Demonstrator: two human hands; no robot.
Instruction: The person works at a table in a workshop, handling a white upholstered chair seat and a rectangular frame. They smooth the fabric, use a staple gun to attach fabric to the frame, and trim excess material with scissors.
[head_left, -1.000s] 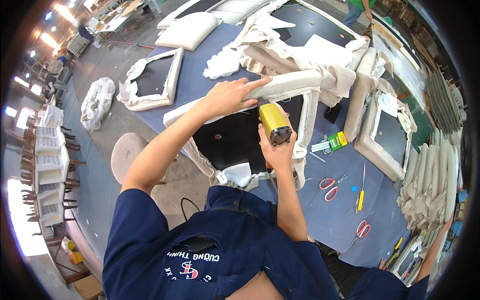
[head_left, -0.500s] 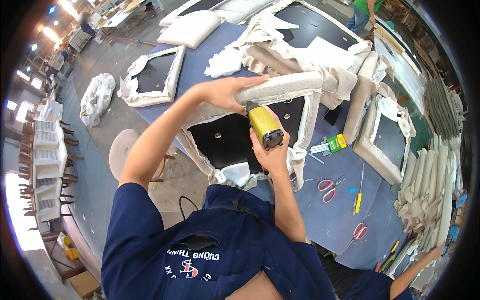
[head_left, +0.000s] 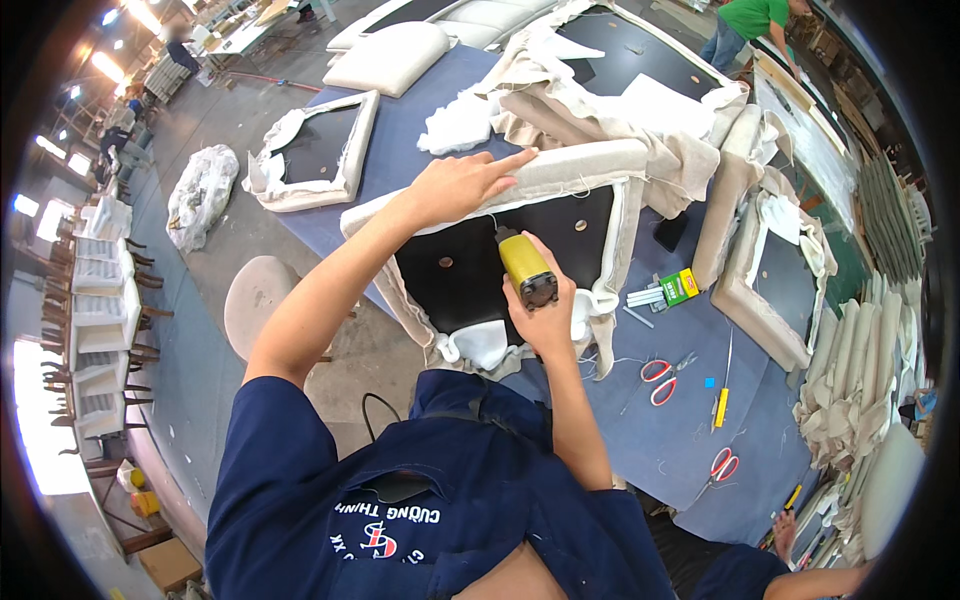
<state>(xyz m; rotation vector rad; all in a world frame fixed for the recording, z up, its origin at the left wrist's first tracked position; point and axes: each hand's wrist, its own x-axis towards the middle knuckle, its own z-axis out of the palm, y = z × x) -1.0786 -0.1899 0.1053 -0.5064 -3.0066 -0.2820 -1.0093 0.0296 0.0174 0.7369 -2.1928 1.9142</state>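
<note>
My right hand (head_left: 545, 310) grips a yellow staple gun (head_left: 525, 262), its nose over the black underside (head_left: 440, 285) of a cushion frame. Beige fabric (head_left: 590, 165) wraps the frame's edges, with white padding (head_left: 480, 345) showing at the near side. My left hand (head_left: 458, 190) lies on the far fabric-covered edge. Its index finger stretches to the right along that edge; the thumb is hidden. The gun's nose stands a little apart from the far edge.
Red-handled scissors (head_left: 724, 464), red-handled cutters (head_left: 660, 380), a yellow knife (head_left: 721, 408) and a green box (head_left: 678, 288) lie on the blue table. Other cushion frames (head_left: 735, 290) surround mine. A round stool (head_left: 258, 305) stands left. A co-worker's hand (head_left: 785, 532) is at lower right; a green-shirted person (head_left: 750, 25) works behind.
My left hand's thumb has come off the inner side of the edge. The staple gun has drawn slightly back from the far edge. The co-worker's arm at lower right has shifted.
</note>
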